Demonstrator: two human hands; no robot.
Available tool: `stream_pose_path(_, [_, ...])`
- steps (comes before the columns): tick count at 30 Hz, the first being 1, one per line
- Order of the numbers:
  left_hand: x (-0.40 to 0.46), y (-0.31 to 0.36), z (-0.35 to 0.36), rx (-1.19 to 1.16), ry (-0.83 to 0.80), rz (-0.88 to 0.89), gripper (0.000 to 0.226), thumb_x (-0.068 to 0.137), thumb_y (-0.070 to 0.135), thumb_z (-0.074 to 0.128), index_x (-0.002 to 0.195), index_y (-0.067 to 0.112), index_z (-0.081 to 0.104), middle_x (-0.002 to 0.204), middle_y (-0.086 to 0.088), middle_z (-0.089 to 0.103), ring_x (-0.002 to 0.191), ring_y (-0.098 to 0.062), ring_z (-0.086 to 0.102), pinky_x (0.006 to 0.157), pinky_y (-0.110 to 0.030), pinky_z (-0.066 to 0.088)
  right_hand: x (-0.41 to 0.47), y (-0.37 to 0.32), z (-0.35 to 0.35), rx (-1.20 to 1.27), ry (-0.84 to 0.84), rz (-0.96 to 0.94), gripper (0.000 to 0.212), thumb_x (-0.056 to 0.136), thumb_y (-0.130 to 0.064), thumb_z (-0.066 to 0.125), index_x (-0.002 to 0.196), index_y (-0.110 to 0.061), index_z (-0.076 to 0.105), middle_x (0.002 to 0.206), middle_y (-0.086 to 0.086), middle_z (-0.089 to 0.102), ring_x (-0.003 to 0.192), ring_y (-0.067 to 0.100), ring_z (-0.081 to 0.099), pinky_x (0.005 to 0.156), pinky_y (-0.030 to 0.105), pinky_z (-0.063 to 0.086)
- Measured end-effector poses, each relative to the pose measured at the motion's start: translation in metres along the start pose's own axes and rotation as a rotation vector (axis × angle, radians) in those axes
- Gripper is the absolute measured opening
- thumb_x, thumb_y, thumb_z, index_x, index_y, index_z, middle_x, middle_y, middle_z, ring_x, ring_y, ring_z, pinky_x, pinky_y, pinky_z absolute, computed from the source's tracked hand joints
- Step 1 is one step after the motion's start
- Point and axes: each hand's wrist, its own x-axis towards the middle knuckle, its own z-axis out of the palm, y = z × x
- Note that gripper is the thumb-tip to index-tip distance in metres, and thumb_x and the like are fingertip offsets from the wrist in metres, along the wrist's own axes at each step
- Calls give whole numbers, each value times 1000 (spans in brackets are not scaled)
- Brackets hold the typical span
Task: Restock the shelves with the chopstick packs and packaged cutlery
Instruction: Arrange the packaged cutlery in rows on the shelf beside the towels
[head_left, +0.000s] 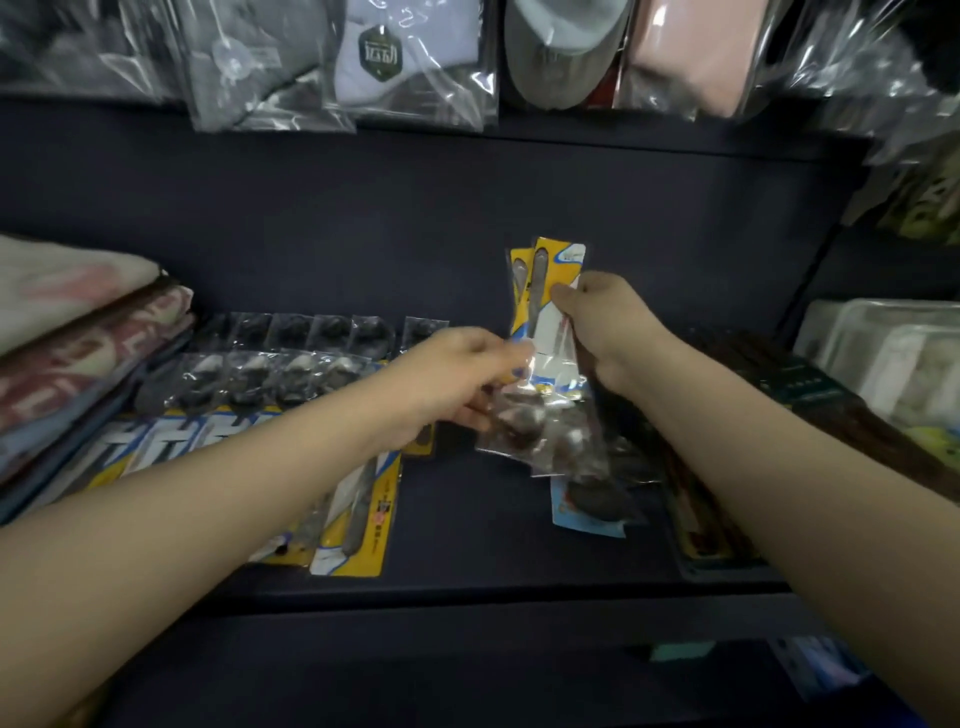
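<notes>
A small bundle of packaged cutlery (548, 312) is being held upright above the dark shelf (467, 519), its yellow card headers pointing up and its long axis running nearly vertical. It is being clamped by the right hand (605, 325), whose fingers (566, 301) are being curled round the packs' right edge, thumb at the front. The lower, clear ends of the packs are being pinched by the left hand (457, 374), with its fingers closed on the plastic from the left side. So the bundle is being kept between both hands, the right one higher, the left one lower and slightly nearer the camera. Beneath it, a loose pile of cutlery packs (576, 457) is lying flat on the shelf, and to the left a laid-out row of cutlery packs (291, 395) is being fanned towards the shelf edge. Dark chopstick packs (769, 395) are lying at the right, beneath the right forearm. Judging by this, the bundle is likely being sorted before being laid down flat.
</notes>
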Motion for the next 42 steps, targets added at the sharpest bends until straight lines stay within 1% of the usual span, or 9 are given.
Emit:
stream_pose_path(5, [-14,-10,-19,235,142,202,31,82,8,64,110,16,53,95,3,68,84,-11,67,71,-29,56,-9,-5,23,290,-131,-54,13,93,-17,54,99,-6,52,91,10,62,79,21,63,80,41,54])
stream_pose_path(8, [-18,-20,-43,514,191,279,33,80,8,63,109,23,57,104,4,68,96,-13,63,84,-35,51,1,4,13,-304,112,-436,99,71,-33,73,148,-19,13,148,15,32,135,30,36,112,46,30])
stream_pose_path(11, [-22,-23,-62,808,308,332,27,82,14,62,106,24,60,91,3,68,87,-18,63,76,-34,50,-4,9,15,-927,128,-1024,78,67,-51,62,138,-27,41,144,10,43,139,36,30,110,58,15])
stream_pose_path(13, [-25,-18,-69,902,345,369,22,81,17,63,102,24,60,80,5,65,82,-18,63,72,-33,49,-16,3,29,-1132,-103,-1140,58,73,-49,61,123,-20,57,125,7,62,130,33,46,110,55,13])
stream_pose_path(17, [-32,-3,-75,698,369,391,16,75,23,71,87,24,60,76,7,68,75,-10,65,70,-27,50,-29,-15,46,-1089,-367,-795,30,84,-34,63,108,-19,54,96,-5,61,93,21,57,86,39,48])
stream_pose_path(20, [-38,0,-85,307,427,339,20,74,33,71,90,26,62,84,6,69,77,-7,64,69,-25,49,-27,-22,38,-803,-300,-749,22,80,-27,71,79,-14,52,64,-7,48,60,11,45,60,22,40])
stream_pose_path(25, [-42,-5,-87,147,316,299,6,84,27,62,86,23,66,78,7,73,73,-11,69,73,-34,54,-28,-27,33,-392,-319,-459,33,81,-21,70,91,9,60,75,23,58,65,22,53,61,30,43])
stream_pose_path(32, [-48,-17,-82,-72,469,252,26,88,6,49,89,29,61,83,-2,69,54,-13,66,45,-23,47,-21,-16,40,4,-82,-198,14,91,-9,54,94,2,61,76,12,61,59,13,60,56,23,49])
stream_pose_path(42, [-95,-55,-89,-734,648,-11,22,88,-2,44,72,11,51,71,-5,60,50,-9,66,45,-25,54,0,16,46,249,-68,180,20,92,-10,51,73,-9,58,41,-3,61,38,11,59,40,18,48])
